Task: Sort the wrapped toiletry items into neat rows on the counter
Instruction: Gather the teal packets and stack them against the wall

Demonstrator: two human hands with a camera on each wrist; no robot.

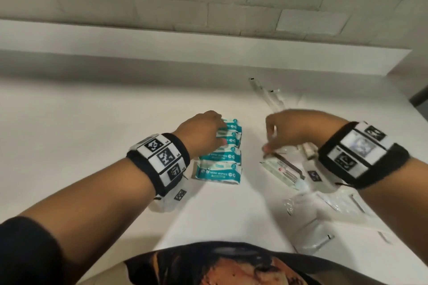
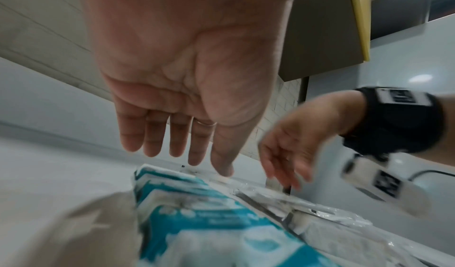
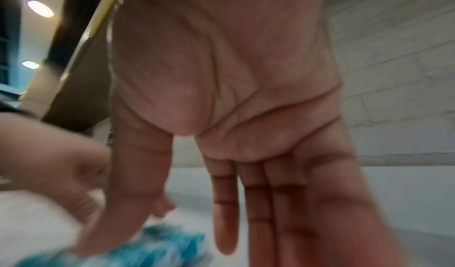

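Four teal-and-white wipes packs (image 1: 218, 152) lie in a column, each touching the next, on the white bench (image 1: 92, 134); "MINI WIPES" is readable on the nearest pack. Glossy soft wrappers, white top panel, teal band. Left hand (image 1: 203, 133) sits over the far packs, grip loose with fingers straight and spread in the left wrist view, holding nothing. Right hand (image 1: 298, 131) is blurred, palm down over a pile of clear-wrapped items (image 1: 287, 171) to the right of the packs; fingers straight in the right wrist view, grip open. More clear-wrapped thin pieces (image 1: 271, 97) lie farther back, near the wall. Both wrists wear black bands with printed marker tags.
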